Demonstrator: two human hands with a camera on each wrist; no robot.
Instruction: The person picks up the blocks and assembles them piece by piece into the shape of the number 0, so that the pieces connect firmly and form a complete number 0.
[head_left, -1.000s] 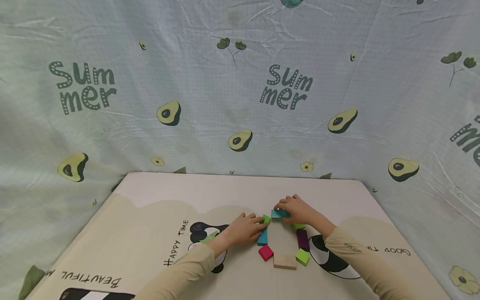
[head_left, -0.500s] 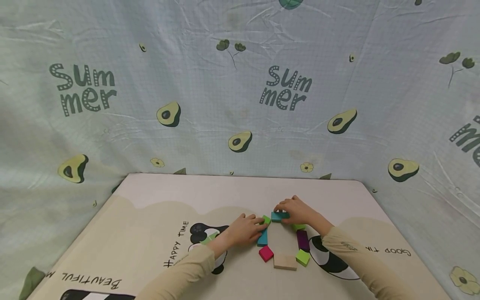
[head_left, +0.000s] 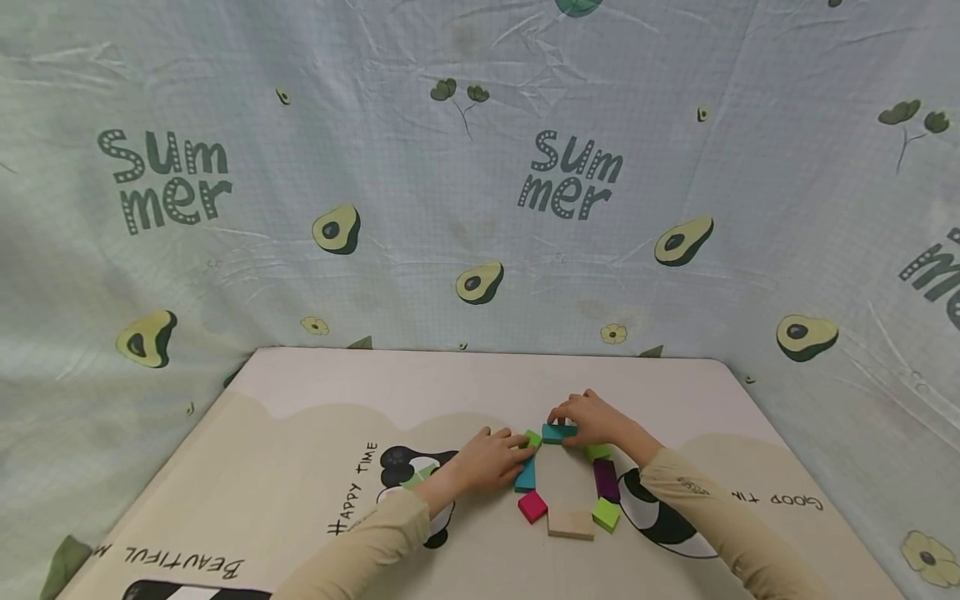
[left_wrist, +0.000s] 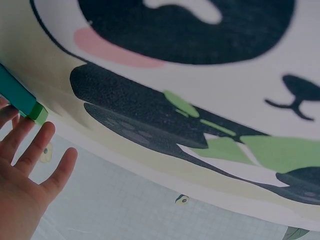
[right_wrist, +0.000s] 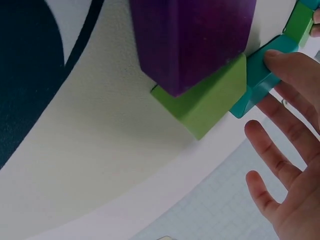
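On the printed table, coloured wooden blocks lie in a ring. The right hand [head_left: 592,419] pinches a teal block [head_left: 553,434] on the ring's far side. In the right wrist view its thumb lies on top of the teal block [right_wrist: 265,72], fingers on the outer side, ring and little fingers spread away. The left hand [head_left: 487,458] holds a small green block [head_left: 534,437] at the far left corner, beside a blue block [head_left: 526,475]. In the left wrist view the left hand [left_wrist: 30,170] has fingertips against the green block [left_wrist: 39,114]; its thumb is hidden.
A red block [head_left: 532,507], a plain wood block [head_left: 570,525], a lime block [head_left: 606,514] and a purple block [head_left: 606,481] form the near and right sides. Another lime block [head_left: 598,452] sits under the right wrist. A patterned sheet [head_left: 405,167] hangs behind the table.
The right hand has shifted the teal block slightly toward the person and left, now close beside the green block. The left hand has stayed put.
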